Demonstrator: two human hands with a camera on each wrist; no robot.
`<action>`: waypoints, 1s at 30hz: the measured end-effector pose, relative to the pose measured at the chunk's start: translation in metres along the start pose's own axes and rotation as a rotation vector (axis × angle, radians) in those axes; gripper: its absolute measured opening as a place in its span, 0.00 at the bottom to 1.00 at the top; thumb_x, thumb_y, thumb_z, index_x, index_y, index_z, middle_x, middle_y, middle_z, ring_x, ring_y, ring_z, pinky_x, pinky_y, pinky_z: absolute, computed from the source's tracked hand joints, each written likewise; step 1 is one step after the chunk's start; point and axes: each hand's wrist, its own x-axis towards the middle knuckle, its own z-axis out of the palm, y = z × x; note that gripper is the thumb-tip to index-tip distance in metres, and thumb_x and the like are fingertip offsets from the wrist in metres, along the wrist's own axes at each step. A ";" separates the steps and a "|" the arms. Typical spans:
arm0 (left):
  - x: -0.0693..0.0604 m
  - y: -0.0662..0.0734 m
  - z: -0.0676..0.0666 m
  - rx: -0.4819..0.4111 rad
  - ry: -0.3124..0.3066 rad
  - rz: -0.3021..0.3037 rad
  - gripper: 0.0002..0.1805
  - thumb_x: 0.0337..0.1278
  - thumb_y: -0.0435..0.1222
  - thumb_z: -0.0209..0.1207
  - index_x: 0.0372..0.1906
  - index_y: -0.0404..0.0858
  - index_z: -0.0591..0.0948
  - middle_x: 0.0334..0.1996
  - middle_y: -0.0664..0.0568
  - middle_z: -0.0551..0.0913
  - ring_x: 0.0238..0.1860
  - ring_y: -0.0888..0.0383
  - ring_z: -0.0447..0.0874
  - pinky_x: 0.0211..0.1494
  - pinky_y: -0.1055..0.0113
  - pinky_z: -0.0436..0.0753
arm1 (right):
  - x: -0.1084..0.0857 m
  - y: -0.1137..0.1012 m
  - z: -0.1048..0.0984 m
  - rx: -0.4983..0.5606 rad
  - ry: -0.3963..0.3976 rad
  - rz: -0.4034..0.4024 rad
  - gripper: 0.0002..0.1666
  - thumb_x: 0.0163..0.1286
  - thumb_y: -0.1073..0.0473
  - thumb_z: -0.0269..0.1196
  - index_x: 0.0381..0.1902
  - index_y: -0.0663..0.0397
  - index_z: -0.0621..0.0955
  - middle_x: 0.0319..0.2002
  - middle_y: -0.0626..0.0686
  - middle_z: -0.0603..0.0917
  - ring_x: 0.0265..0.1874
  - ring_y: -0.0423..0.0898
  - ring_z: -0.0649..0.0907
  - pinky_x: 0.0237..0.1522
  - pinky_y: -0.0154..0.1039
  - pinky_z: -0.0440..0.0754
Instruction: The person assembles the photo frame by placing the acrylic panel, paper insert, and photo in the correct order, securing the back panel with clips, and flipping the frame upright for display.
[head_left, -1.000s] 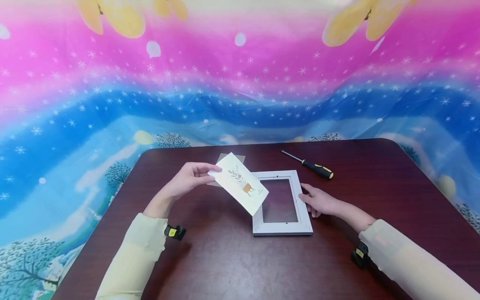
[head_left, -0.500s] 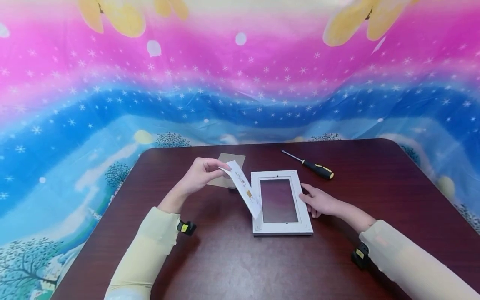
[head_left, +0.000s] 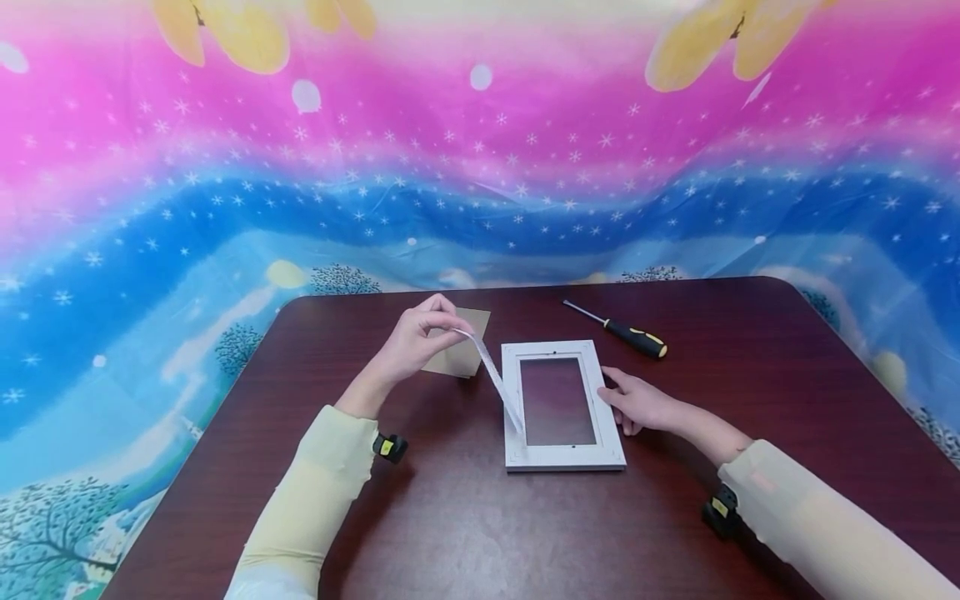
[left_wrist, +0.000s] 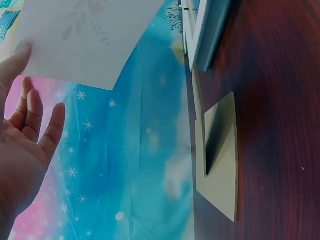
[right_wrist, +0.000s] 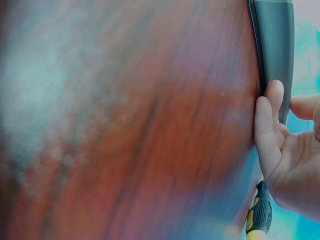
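Observation:
My left hand (head_left: 420,337) pinches one end of a white card (left_wrist: 85,45) between thumb and fingers. In the head view the card is almost edge-on, slanting down with its lower end over the left side of a white picture frame (head_left: 562,457). A faint plant print shows on it in the left wrist view. The frame lies flat, back side up, and a transparent pane seems to fill its opening. At the frame's right edge, my right hand (head_left: 637,403) grips with the thumb on top and the fingers low at the side, as the right wrist view (right_wrist: 295,160) also shows.
Behind the left hand lies a beige backing board (head_left: 453,362), with a raised flap visible in the left wrist view. A black and yellow screwdriver (head_left: 637,339) lies beyond the frame. A patterned cloth (head_left: 480,167) hangs behind the dark table (head_left: 450,533).
My left hand has moved right and tipped the card from face-visible to nearly edge-on, uncovering the frame's opening and more of the backing board. The right hand and frame stay put.

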 end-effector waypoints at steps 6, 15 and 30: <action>0.011 -0.011 0.004 0.013 -0.071 0.011 0.04 0.56 0.25 0.64 0.37 0.31 0.87 0.46 0.41 0.79 0.52 0.52 0.74 0.51 0.58 0.77 | 0.000 0.000 0.000 0.003 0.000 0.001 0.36 0.79 0.58 0.47 0.72 0.74 0.48 0.21 0.54 0.74 0.12 0.44 0.75 0.21 0.43 0.80; 0.031 -0.009 0.015 -0.016 -0.194 -0.105 0.06 0.63 0.28 0.60 0.39 0.36 0.86 0.38 0.51 0.86 0.45 0.56 0.81 0.50 0.62 0.80 | 0.001 0.001 0.000 0.013 0.013 -0.010 0.34 0.79 0.59 0.47 0.71 0.74 0.49 0.20 0.53 0.74 0.12 0.44 0.75 0.20 0.42 0.80; 0.061 0.001 0.037 0.097 -0.270 -0.183 0.08 0.66 0.31 0.58 0.47 0.39 0.82 0.45 0.51 0.83 0.46 0.57 0.79 0.49 0.64 0.78 | 0.001 0.001 0.000 0.015 0.008 -0.013 0.35 0.79 0.58 0.48 0.72 0.73 0.49 0.20 0.53 0.74 0.12 0.45 0.75 0.20 0.43 0.80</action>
